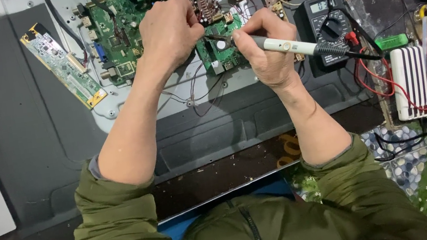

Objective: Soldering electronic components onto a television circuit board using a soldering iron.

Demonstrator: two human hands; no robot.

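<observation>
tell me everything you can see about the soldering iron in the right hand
The soldering iron is a slim, pale plastic wand with a dark grip and a black cord leaving its rear. The right hand holds it like a pen, lying nearly flat, tip pointing left over the small green circuit board.

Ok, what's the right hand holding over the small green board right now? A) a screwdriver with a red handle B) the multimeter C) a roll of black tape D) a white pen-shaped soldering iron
D: the right hand grips a white pen-shaped soldering iron, its tip down at the small green board, while the multimeter lies untouched beside it.
</observation>
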